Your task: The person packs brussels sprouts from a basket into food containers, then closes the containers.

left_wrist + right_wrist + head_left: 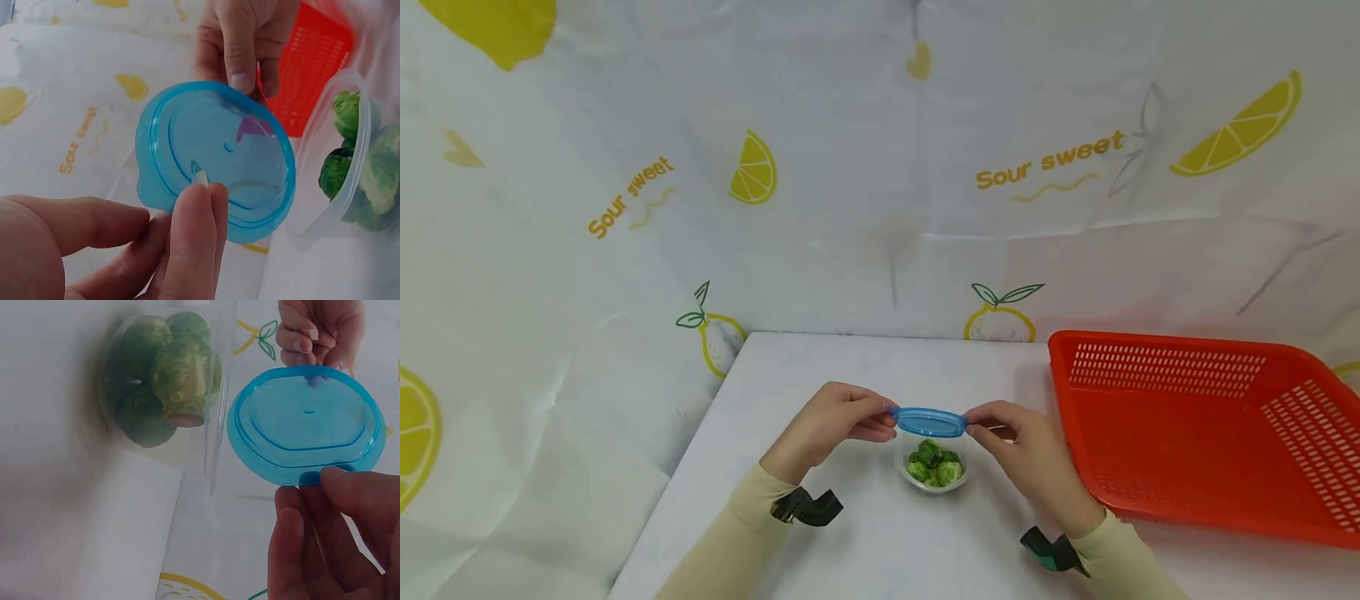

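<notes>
A translucent blue lid (931,422) is held between both hands, above a clear plastic container (934,488). My left hand (842,421) pinches the lid's left edge between thumb and fingers. At the opposite edge, my right hand (1026,446) pinches it the same way. Several green Brussels sprouts (934,464) lie in the container, whose top is uncovered. In the right wrist view the lid (306,425) is apart from the container's rim (219,394). The left wrist view shows the lid's (219,150) oval shape and raised rim.
A red perforated plastic basket (1195,446) stands on the white table (850,542) to the right, close to my right forearm. Behind the table hangs a white sheet (850,167) printed with lemons and lettering.
</notes>
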Demonstrator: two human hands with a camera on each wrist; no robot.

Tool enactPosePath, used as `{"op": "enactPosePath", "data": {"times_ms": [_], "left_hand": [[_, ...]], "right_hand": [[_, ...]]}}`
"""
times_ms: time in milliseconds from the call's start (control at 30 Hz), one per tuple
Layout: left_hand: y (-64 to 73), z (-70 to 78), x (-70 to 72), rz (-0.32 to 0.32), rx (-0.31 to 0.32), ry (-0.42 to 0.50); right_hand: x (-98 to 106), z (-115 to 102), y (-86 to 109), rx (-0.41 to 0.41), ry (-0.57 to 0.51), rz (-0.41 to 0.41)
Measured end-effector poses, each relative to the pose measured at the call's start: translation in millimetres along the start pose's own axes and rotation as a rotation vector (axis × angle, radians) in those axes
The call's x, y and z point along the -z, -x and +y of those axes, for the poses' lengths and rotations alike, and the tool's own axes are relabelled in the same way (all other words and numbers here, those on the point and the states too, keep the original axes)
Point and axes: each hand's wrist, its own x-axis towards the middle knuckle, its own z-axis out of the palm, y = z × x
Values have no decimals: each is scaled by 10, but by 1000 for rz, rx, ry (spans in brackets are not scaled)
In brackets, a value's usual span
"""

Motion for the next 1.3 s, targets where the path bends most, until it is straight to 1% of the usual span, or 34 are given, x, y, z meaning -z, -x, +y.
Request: {"op": "enactPosePath", "data": {"times_ms": [133,267,367,500,567,667,867,1067,1167,1300], "left_hand": [[30,-5,1,-17,-14,-11],[54,-19,-9,-29,-5,-28],[57,-51,-35,-49,22,-33],[37,-88,-66,-89,69,-36],[27,-102,-69,-103,83,-43],[22,-112,-66,-115,87,-64],[43,-120,-79,-111,83,-137],[78,-132,-135,-87,77,-215],[86,-137,-158,-80,73,-229],[76,-133,-183,-75,70,-242]], "right_hand": [[-25,30,64,101,39,69],[-34,39,97,130,21,109],[-22,39,116,93,-28,94],[-11,43,132,25,-77,40],[-11,42,127,-2,-71,13],[-20,45,103,-36,-37,-17],[-56,57,55,-106,8,-88],[-86,46,46,-189,23,-108],[-91,42,50,-208,35,-120],[-87,44,46,-211,51,-137]]}}
